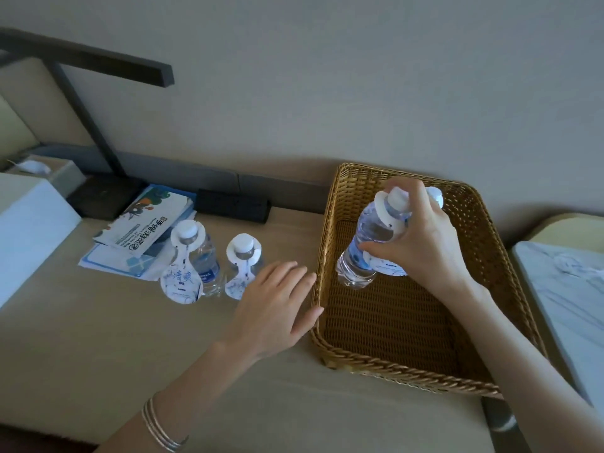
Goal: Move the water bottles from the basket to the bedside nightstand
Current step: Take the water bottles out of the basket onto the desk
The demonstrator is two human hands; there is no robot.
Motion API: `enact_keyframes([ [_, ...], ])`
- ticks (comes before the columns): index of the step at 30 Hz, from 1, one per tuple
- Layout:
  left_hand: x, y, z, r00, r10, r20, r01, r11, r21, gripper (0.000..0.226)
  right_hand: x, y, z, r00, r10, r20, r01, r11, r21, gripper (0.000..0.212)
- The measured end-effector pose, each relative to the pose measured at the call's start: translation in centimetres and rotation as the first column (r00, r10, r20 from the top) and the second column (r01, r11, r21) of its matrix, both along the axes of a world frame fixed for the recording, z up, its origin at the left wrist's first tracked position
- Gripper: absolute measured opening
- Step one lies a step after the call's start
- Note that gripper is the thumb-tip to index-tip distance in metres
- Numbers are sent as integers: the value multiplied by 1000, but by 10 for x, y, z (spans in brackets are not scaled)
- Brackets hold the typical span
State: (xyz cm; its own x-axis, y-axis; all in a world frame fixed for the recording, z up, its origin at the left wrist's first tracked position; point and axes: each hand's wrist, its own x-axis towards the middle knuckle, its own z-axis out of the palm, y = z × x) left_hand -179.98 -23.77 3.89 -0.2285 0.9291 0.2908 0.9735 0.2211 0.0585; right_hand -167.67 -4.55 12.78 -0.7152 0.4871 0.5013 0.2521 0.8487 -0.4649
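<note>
A wicker basket (330, 243) sits on the beige nightstand (98, 348) at the right. My right hand (421, 243) grips a clear water bottle (366, 246) by its neck and tag, held tilted over the basket's inside. Behind my fingers a second white cap (436, 195) peeks out; its bottle is hidden. Two water bottles with white caps and hanging paper tags stand on the nightstand, one (196, 256) at the left and one (243, 263) beside it. My left hand (277, 305) is flat with straight fingers, close to the basket's left rim and holding nothing.
Leaflets (143, 230) lie behind the standing bottles. A black lamp base (101, 197) and its dark arm rise at the back left, a black box (233, 206) sits by the wall, a tissue box (49, 173) at far left. White bedding (565, 289) is at the right.
</note>
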Motion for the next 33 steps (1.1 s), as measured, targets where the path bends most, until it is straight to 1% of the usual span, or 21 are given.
enact_keyframes([
  [5, -8, -60, 5, 998, -56, 15, 55, 997, 63, 49, 5, -68, 38, 999, -10, -32, 9, 999, -43, 82],
  [9, -20, -105, -6, 999, -42, 25, 41, 998, 48, 49, 1, -116, 57, 997, 38, -68, -43, 996, -76, 85],
  [11, -27, -127, -15, 999, -35, 39, 34, 999, 43, 49, -6, -138, 54, 996, 57, -73, -65, 992, -113, 83],
  [13, -35, -148, -27, 999, -9, 49, 8, 1000, 31, 48, -16, -159, 39, 996, 73, -56, -81, 985, -149, 83],
  [15, -44, -170, -41, 998, 36, 59, -36, 999, -3, 48, -27, -179, 14, 996, 92, -6, -91, 983, -158, 85],
  [18, -54, -201, -70, 991, 101, 84, -98, 994, -45, 49, -47, -203, -34, 995, 56, 83, -44, 988, -147, 86],
  [20, -58, -217, -90, 984, 154, 91, -146, 985, -88, 49, -60, -216, -65, 993, 28, 113, -12, 990, -143, 80],
  [24, -68, -239, -124, 966, 240, 92, -216, 953, -212, 53, -85, -231, -112, 975, 29, 219, 5, 988, -155, 67],
  [26, -73, -246, -138, 962, 258, 94, -228, 941, -249, 50, -96, -238, -127, 969, 30, 246, 5, 990, -143, 63],
  [28, -78, -250, -150, 958, 271, 94, -236, 931, -278, 47, -108, -244, -135, 966, 49, 254, -26, 995, -95, 65],
  [30, -80, -254, -160, 953, 286, 102, -244, 922, -302, 50, -122, -251, -139, 962, 76, 263, -64, 996, -54, 69],
  [33, -79, -260, -171, 942, 312, 124, -262, 914, -308, 56, -146, -257, -139, 966, 90, 241, -78, 995, -60, 72],
])
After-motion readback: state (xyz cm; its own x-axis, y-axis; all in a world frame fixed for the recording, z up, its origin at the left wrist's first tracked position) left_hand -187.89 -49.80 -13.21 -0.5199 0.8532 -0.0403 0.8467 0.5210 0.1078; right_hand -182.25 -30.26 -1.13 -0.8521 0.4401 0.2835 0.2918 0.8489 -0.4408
